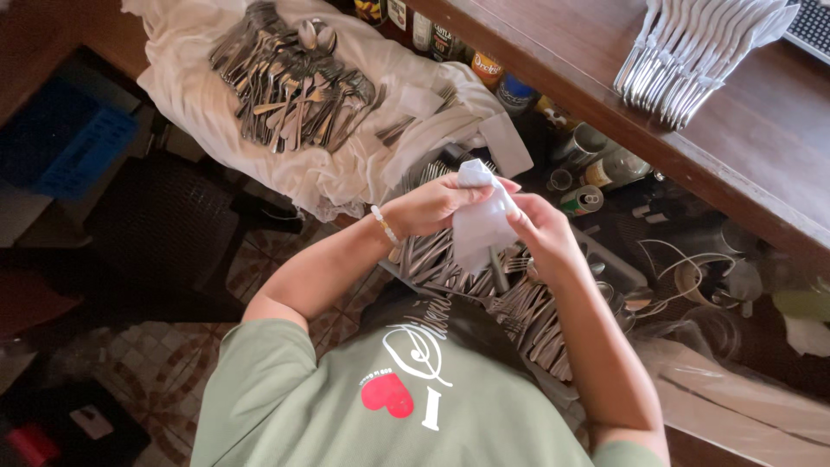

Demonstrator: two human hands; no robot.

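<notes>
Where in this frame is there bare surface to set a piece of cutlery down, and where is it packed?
Bare wood shows on the counter between the row of polished cutlery and the bottles at its edge. The white cloth is heaped with cutlery, with only its fringes free. Under both hands, which hold a napkin, the tray of forks is full.

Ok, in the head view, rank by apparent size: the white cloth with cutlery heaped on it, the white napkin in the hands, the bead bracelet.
1. White cloth
2. White napkin, though nearer the camera
3. Bead bracelet
</notes>
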